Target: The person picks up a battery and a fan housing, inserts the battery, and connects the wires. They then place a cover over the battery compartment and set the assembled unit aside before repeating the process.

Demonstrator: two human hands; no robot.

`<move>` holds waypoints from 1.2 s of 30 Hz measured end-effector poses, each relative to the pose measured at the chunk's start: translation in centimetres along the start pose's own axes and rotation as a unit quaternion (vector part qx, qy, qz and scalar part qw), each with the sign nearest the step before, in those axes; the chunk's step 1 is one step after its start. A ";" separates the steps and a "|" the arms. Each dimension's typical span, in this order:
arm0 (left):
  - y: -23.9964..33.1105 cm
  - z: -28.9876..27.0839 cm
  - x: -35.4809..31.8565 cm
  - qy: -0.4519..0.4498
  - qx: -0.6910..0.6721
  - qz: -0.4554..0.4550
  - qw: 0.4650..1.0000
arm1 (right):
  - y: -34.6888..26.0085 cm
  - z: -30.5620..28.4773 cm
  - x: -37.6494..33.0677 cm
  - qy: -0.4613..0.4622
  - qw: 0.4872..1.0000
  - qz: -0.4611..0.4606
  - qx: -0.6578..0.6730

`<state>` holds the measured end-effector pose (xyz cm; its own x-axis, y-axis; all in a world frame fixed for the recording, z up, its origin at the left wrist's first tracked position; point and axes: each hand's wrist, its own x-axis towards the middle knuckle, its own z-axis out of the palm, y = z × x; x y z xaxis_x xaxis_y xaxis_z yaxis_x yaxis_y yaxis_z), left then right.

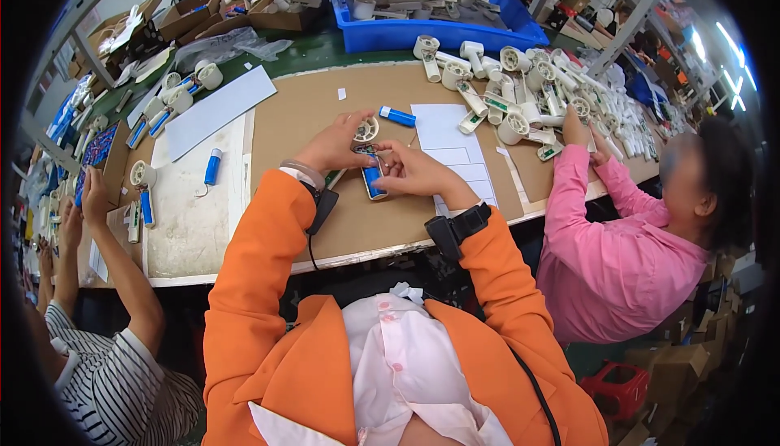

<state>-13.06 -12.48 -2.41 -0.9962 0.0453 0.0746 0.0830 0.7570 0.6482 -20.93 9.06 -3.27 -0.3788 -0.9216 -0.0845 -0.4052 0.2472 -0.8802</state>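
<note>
My left hand (pixel 340 142) grips the white fan (pixel 368 128) by its round head over the table (pixel 325 239); my right hand (pixel 421 172) has its fingers close at the open handle, pinching or not I can't tell. The blue battery (pixel 371 180) already sits in the handle, but no cover is on, so I judge it half-built. A loose battery (pixel 398 116) lies just beyond.
</note>
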 end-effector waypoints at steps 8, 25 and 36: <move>-0.3 1.0 -0.4 0.021 -0.019 -0.021 0.999 | 1.5 0.9 -0.1 0.064 0.998 0.000 -0.002; 2.7 0.6 -4.1 0.022 0.034 -0.036 0.999 | 1.6 -0.4 -2.3 0.068 0.990 0.022 0.120; 4.2 1.1 -4.6 0.034 0.049 -0.052 0.997 | -2.0 3.0 -2.3 0.249 0.869 -0.094 -0.417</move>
<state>-8.18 -8.82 -0.90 -0.9948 -0.0789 0.0648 -0.0269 0.8152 0.5785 -16.76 9.75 -2.71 -0.4694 -0.7769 0.4196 -0.8825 0.4283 -0.1942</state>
